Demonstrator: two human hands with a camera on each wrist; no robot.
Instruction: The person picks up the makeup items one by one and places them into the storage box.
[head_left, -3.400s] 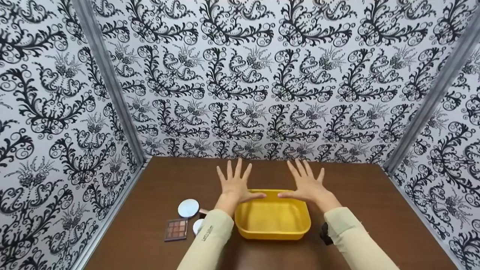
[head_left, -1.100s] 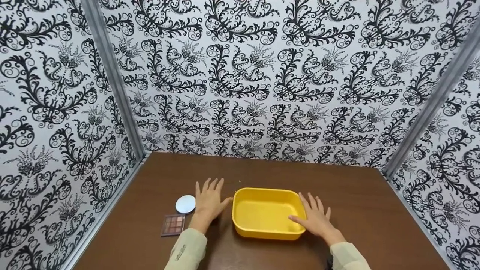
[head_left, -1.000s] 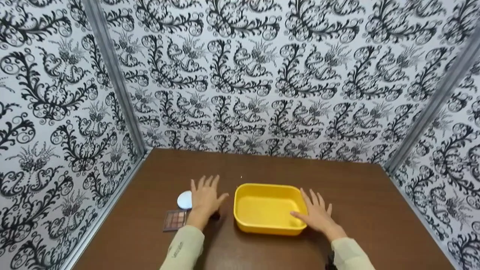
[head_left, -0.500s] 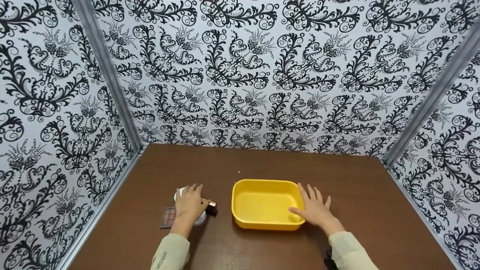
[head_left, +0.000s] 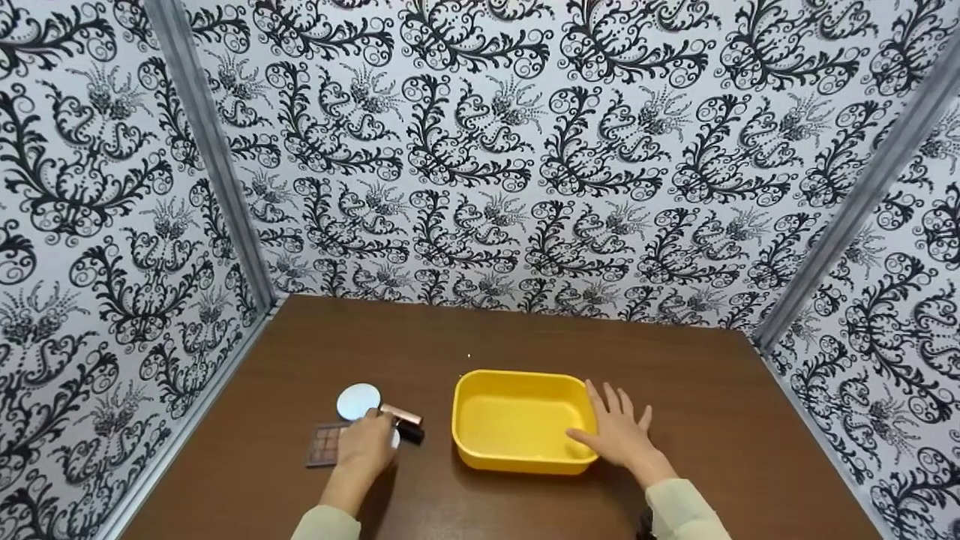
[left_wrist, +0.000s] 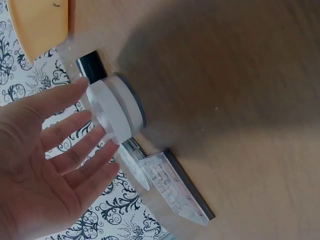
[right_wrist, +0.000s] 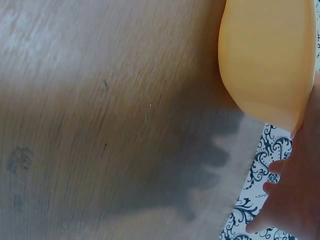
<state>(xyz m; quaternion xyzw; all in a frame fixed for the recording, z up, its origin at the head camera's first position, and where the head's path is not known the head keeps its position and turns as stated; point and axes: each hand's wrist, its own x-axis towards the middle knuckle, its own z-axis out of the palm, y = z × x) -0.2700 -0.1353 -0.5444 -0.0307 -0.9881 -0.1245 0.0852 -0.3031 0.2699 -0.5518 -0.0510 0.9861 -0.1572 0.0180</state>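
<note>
My left hand [head_left: 366, 444] is at a small round jar with a white lid [left_wrist: 111, 112]. In the left wrist view its thumb and fingertips lie at opposite edges of the lid, gripping it lightly. Beside the jar lie a pinkish-gold tube [head_left: 402, 414] and a black tube-like piece [head_left: 410, 431]. A round white compact [head_left: 358, 402] and an eyeshadow palette [head_left: 324, 445] are close by. My right hand [head_left: 621, 435] rests at the right rim of a yellow tray [head_left: 525, 466], thumb over the inside, other fingers straight and spread outside.
The brown table [head_left: 450, 510] carries these things. Patterned black-and-white walls [head_left: 480, 187] with grey metal posts [head_left: 214, 150] close off the back and sides. A tiny white speck lies behind the tray. Something dark shows beside the right sleeve [head_left: 679, 510].
My left hand has moved left from beside the tray and lowered to the jar, fingers now bent. My right hand came to the tray's right rim earlier and has stayed there.
</note>
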